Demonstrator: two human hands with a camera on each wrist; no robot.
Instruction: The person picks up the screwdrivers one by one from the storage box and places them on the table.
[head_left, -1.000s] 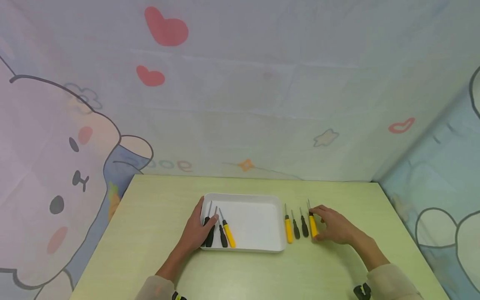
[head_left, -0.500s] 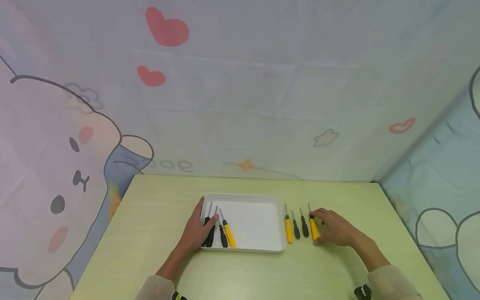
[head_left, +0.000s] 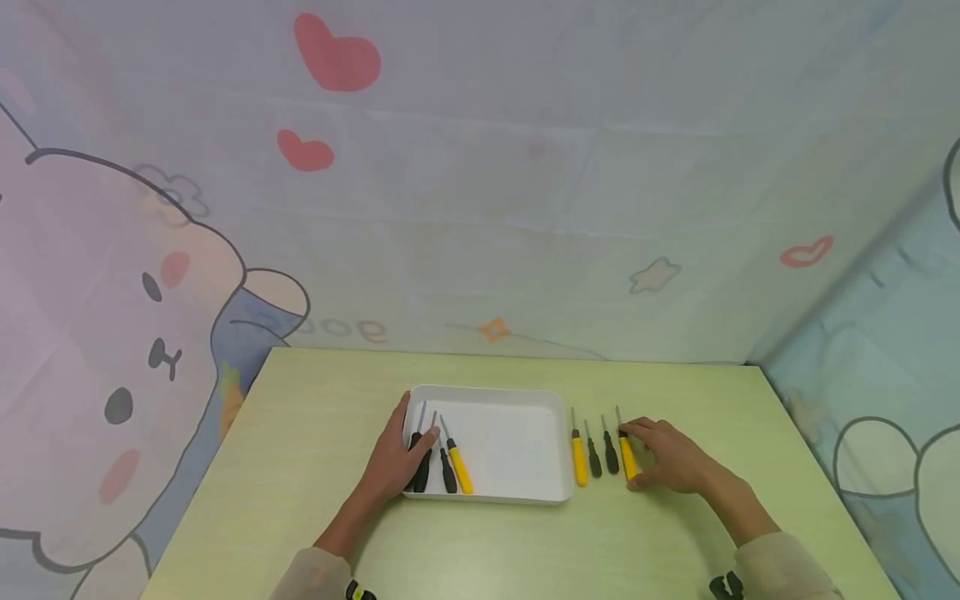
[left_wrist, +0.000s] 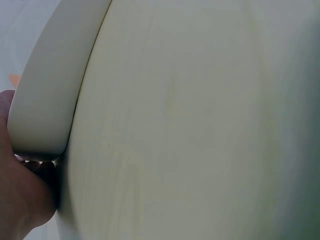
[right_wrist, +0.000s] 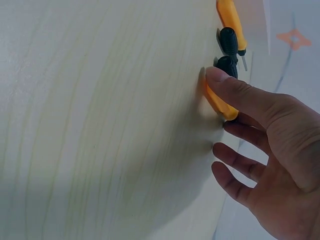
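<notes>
My left hand holds the left end of a white tray, thumb over the rim and fingers along the outside. Inside the tray, beside that hand, lie several screwdrivers: a yellow-handled one and black-handled ones, partly behind the thumb. To the right of the tray, my right hand pinches a yellow screwdriver lengthwise, index finger at its black collar and thumb at the handle's end. In the right wrist view the thumb presses on the yellow handle, while the other fingers spread loosely.
Between tray and right hand, a yellow screwdriver and two black screwdrivers lie in a row, tips pointing away. All rest on a pale wooden table. A printed cloth hangs behind the table's far edge.
The yellow screwdriver under my right hand has shifted slightly toward me, lining up with the row. My left hand and the tray have stayed in place.
</notes>
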